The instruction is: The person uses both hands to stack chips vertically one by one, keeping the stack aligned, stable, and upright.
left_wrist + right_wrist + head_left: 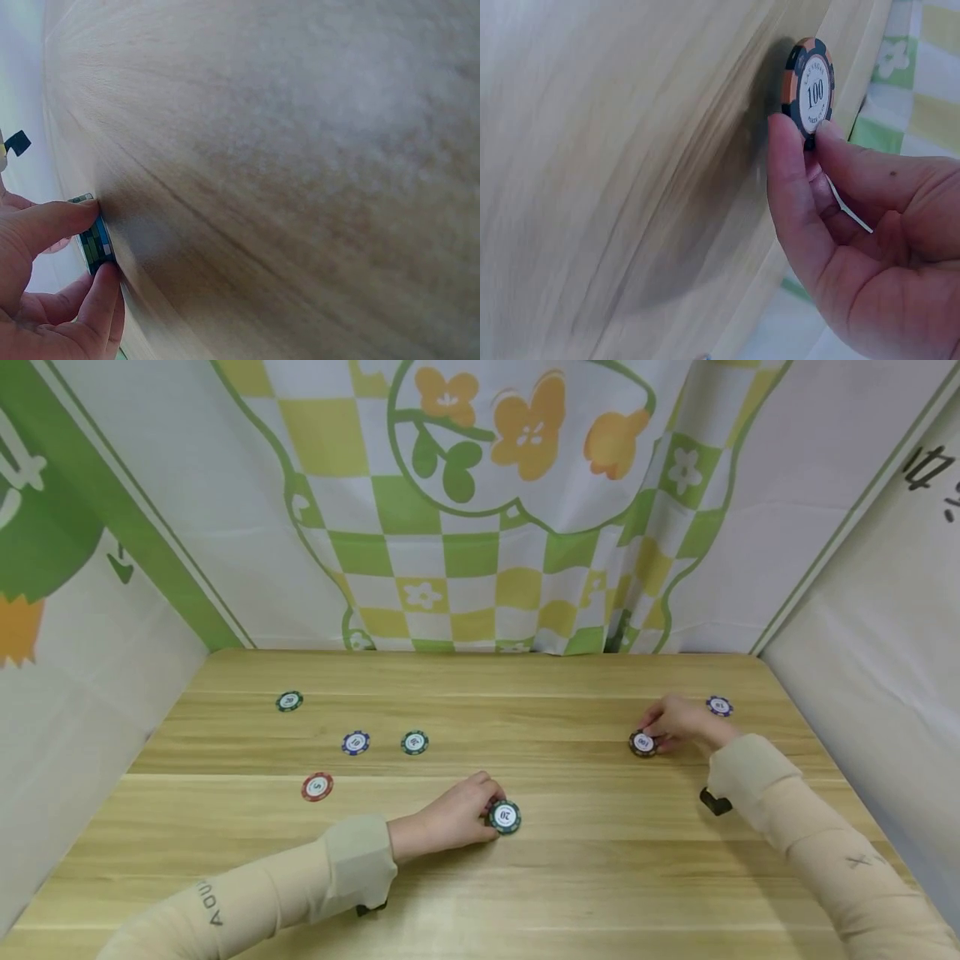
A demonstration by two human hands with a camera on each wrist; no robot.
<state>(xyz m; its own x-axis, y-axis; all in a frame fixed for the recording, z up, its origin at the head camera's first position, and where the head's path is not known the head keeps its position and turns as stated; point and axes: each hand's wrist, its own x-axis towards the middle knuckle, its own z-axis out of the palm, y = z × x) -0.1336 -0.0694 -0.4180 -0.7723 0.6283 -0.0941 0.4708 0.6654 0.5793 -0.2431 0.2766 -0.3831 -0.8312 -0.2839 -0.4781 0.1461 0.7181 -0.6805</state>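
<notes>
My left hand grips a small stack of poker chips at the table's middle, with a green chip marked 20 on top. In the left wrist view, thumb and fingertips hold the stack by its edges, and green and blue rims show. Farther right, my right hand pinches a black and orange poker chip marked 100 by its rim. The right wrist view has this chip tilted, face showing, above its shadow on the wood. A blue chip lies just beyond the right hand.
On the left of the wooden table lie a red chip marked 5, a blue chip marked 10, and two green chips, one far left and one nearer the middle. Patterned curtains stand at the back edge.
</notes>
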